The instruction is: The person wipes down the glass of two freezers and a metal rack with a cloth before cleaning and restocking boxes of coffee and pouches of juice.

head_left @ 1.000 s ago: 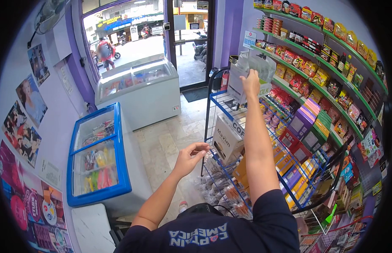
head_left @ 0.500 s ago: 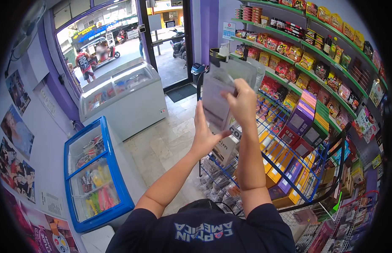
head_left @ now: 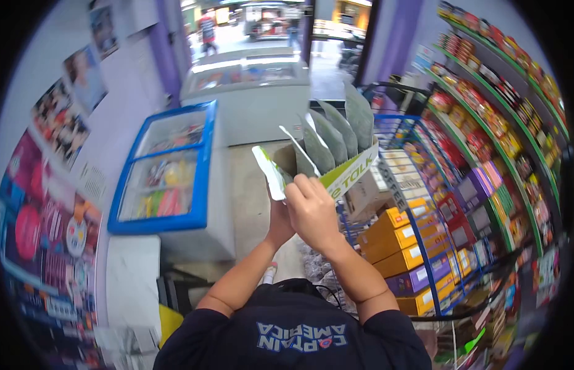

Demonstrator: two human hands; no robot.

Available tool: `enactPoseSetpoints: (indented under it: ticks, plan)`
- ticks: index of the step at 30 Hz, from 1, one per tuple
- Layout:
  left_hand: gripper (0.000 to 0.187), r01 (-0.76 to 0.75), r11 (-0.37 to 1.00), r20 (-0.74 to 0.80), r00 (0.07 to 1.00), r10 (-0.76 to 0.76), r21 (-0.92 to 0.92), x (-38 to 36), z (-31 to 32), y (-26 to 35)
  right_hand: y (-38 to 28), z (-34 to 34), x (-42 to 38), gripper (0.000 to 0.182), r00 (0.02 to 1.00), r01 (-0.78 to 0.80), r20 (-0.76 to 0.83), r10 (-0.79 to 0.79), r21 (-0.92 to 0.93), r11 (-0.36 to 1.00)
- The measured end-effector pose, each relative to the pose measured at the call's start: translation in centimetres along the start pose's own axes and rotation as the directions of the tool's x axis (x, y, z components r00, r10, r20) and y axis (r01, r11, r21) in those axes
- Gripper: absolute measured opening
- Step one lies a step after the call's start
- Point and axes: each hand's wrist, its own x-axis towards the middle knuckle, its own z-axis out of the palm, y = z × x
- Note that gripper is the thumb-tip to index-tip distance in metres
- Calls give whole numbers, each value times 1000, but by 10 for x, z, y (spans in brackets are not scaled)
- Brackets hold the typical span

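Note:
Several grey-green pouches (head_left: pixel 329 139) stand upright in a green and white display box (head_left: pixel 355 169) lettered "TALK". At the box's near left end, my right hand (head_left: pixel 313 209) has its fingers closed around the edge of a white and green packet (head_left: pixel 271 174). Partly behind it, my left hand (head_left: pixel 279 219) is against the underside of that packet and the box end; its fingers are mostly hidden. Just right of the box, a blue wire rack (head_left: pixel 425 259) holds stacked orange and purple boxes (head_left: pixel 413 277).
A blue-framed freezer (head_left: pixel 206 179) stands on the left, with a white chest freezer (head_left: pixel 256 111) at the back. Shelves of packaged food (head_left: pixel 484 117) line the right wall. A white counter (head_left: pixel 134 271) is at lower left. The doorway (head_left: pixel 339 55) is beyond.
The view has turned to the left. The hands have come closer together and lower, and the upright pouches in their box now show clearly between the hands and the rack.

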Motion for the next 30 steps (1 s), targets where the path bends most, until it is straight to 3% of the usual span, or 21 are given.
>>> enactPoseSetpoints:
  ticks: [2,6,9,10,12,13,16,17,18,21,24,25,28,29,30]
  plan:
    - [93,61,995,-104,993,-52,82,-36,-26,-8,-25,18,-10,17,999,22,44,-29,143,990]
    - [97,175,920,-419,908,-13,351,-103,-87,-24,-76,63,-22,16,978,144,82,-190,389,910]
    - [103,299,857,-631,775,39,419,-158,-132,-17,-122,98,-29,13,936,194,142,-323,556,808]
    - [102,268,907,-726,685,58,325,-176,-148,-18,-138,109,-32,12,915,209,163,-369,591,779]
    - [100,125,977,-878,469,94,172,-210,-180,-20,-176,135,-38,11,880,226,159,-448,689,688]
    - [100,-39,999,-926,375,49,37,-226,-193,-10,-195,145,-40,11,857,237,152,-493,734,637]
    - [100,-497,833,-969,142,-201,-245,-267,-232,29,-251,180,-50,11,785,230,141,-603,837,496]
    - [100,10,990,-987,78,139,140,-283,-243,35,-271,194,-54,12,761,223,136,-634,863,453]
    - [99,508,722,-879,194,436,471,-299,-252,39,-290,207,-58,12,740,219,120,-662,887,406]
    - [103,631,655,-878,92,469,416,-346,-292,36,-348,246,-65,15,682,206,66,-729,938,277]
    - [112,689,668,-916,-15,401,281,-389,-339,20,-400,300,-79,17,606,187,2,-796,972,145]
    - [114,691,691,-930,-74,359,212,-400,-353,14,-414,319,-86,16,568,185,9,-823,973,138]
    - [115,780,597,-886,-131,446,186,-433,-394,-21,-452,371,-107,15,521,179,-25,-853,981,81]
    - [117,753,648,-909,-187,373,111,-441,-401,-30,-460,384,-114,15,507,173,9,-862,979,112]
    - [118,756,645,-908,-184,376,114,-452,-409,-42,-466,394,-120,15,497,162,29,-867,979,126]
